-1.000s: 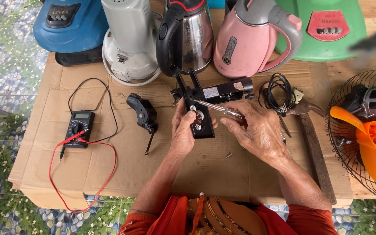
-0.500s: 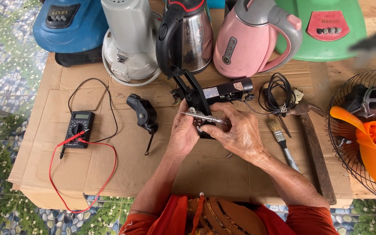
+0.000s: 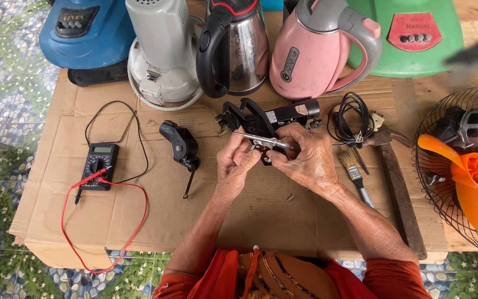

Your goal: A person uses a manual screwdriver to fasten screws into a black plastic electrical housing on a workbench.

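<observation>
Since the earlier frame my right hand (image 3: pixel 305 163) had slid the screwdriver (image 3: pixel 264 141) toward 9 o'clock. Left hand (image 3: pixel 236 163) fingers pinched the black part (image 3: pixel 255 119) at table (image 3: pixel 139 221) centre; right fingers gripped the screwdriver. Handle piece (image 3: pixel 179 145) already off at 9; reassembly was left, I judged.

I see matt brown cardboard (image 3: pixel 156 221) covering the wooden desk (image 3: pixel 443 83), creased and rough. My left hand (image 3: pixel 238 160) and right hand (image 3: pixel 305 163) hold a black plastic part (image 3: pixel 255 119), slightly glossy, with a bright metal tool shaft (image 3: pixel 258 139) across it. Far off stand a polished steel kettle (image 3: pixel 239 50) and a smooth pink plastic kettle (image 3: pixel 311 50). At right lie a dull, rusty hammer (image 3: pixel 399 188) and a glossy orange plastic fan blade (image 3: pixel 468 182).
</observation>
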